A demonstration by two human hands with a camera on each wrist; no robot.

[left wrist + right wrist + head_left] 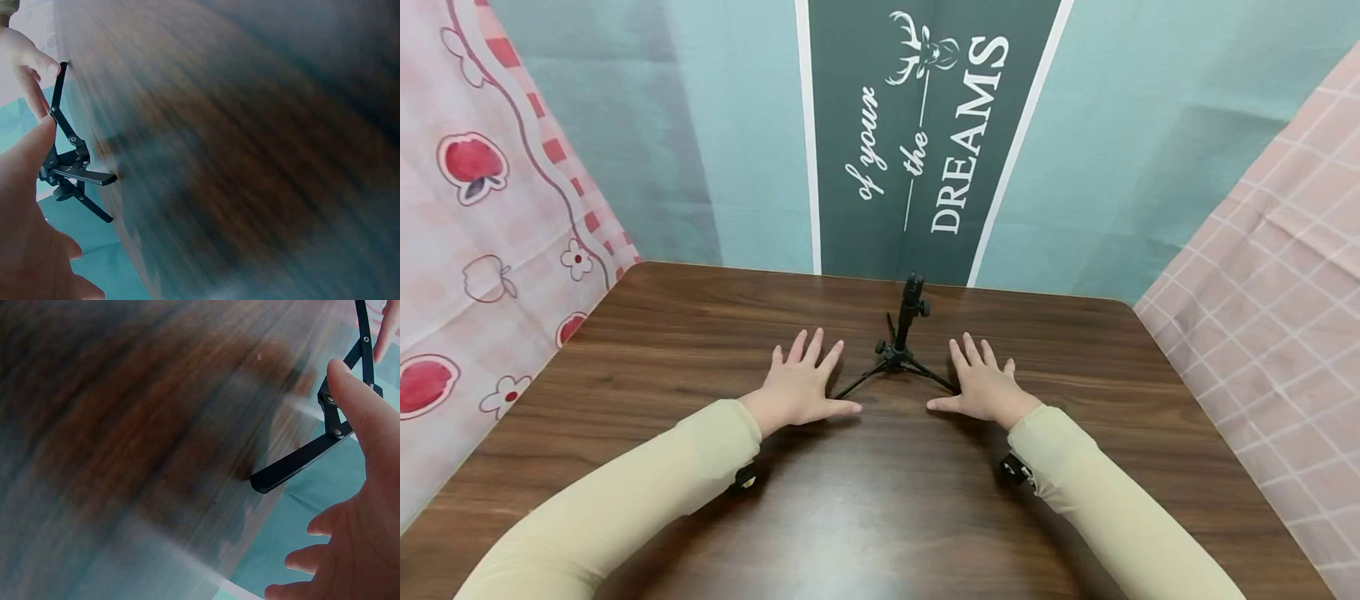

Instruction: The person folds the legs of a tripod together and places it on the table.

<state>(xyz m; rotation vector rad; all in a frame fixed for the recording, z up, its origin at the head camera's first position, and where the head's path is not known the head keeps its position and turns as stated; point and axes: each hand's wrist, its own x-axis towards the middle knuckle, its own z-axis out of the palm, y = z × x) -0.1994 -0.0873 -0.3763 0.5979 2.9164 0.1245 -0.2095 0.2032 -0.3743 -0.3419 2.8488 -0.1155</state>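
A small black tripod stand (897,357) stands upright on the wooden table, its legs spread and a short post with knobs rising from the middle. To its left is my left hand (803,390), fingers straight and spread, beside the end of one leg. On the other side my right hand (983,388) is spread the same way, close to another leg's end. Neither hand grips anything. In the left wrist view the tripod's legs (84,177) show beyond the left thumb. The right wrist view has a leg (300,464) near the right thumb.
The brown wood-grain table (850,500) has a rounded far edge. Behind it hangs a teal curtain (745,133) with white lettering. A pink fruit-print cloth (490,217) borders the left side, and a pink checked cloth (1277,333) the right.
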